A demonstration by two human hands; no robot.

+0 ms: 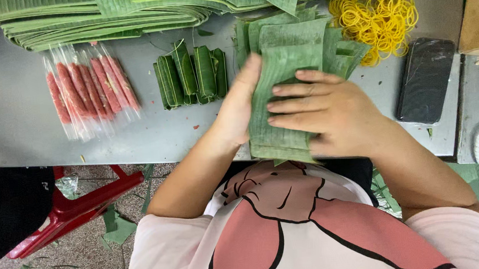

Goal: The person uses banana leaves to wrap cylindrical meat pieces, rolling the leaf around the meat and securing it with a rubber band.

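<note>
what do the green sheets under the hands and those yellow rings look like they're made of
Green sheets: most likely banana leaf, matte, with fine parallel ribs and cut edges. Yellow rings: seemingly rubber bands, thin, smooth loops in a tangled heap. Both the left hand and right hand rest on the sheets.

Stack of cut banana-leaf sheets (280, 70): green, ribbed, rectangular, lying flat at the counter's near edge, slightly fanned.

Leaf rolls (192, 79) left of leaf stack (285, 64)

One head-worn camera looks steeply down, close above the fingers (296, 103), facing the grey table (14, 122) beyond them.
</note>
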